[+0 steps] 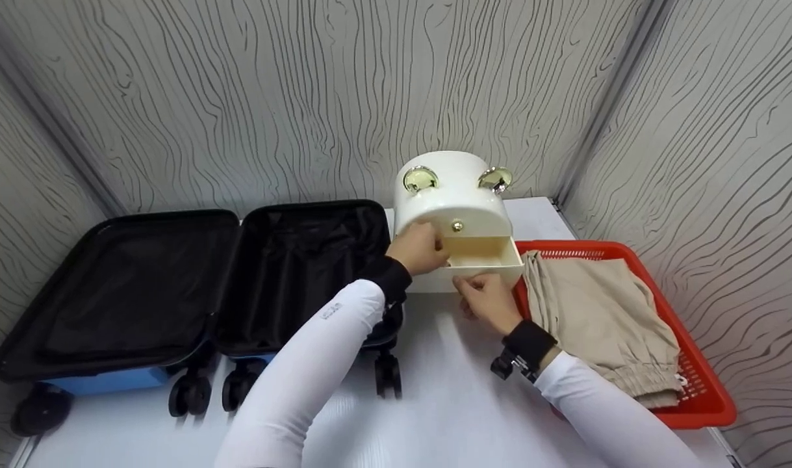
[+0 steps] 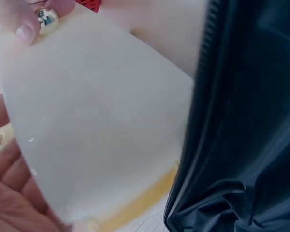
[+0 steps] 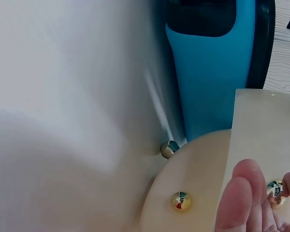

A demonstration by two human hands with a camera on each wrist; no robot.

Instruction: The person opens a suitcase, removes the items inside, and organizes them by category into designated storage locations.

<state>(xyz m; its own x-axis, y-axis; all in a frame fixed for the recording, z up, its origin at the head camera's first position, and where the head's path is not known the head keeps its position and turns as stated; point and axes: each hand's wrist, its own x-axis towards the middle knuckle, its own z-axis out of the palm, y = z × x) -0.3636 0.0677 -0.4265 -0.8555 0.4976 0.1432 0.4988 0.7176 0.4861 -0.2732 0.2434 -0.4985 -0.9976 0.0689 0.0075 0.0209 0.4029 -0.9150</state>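
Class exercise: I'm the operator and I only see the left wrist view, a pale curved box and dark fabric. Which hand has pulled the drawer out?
Observer: The right hand pinches the knob of the open drawer.
Operator: And the left hand?
Observer: The left hand rests on the box beside the drawer.
Operator: What is the dark fabric?
Observer: The lining of an open suitcase left of the box.
Operator: Anything to the right?
Observer: A red basket holding beige trousers.

Cream box (image 1: 452, 195), red basket (image 1: 701, 364)
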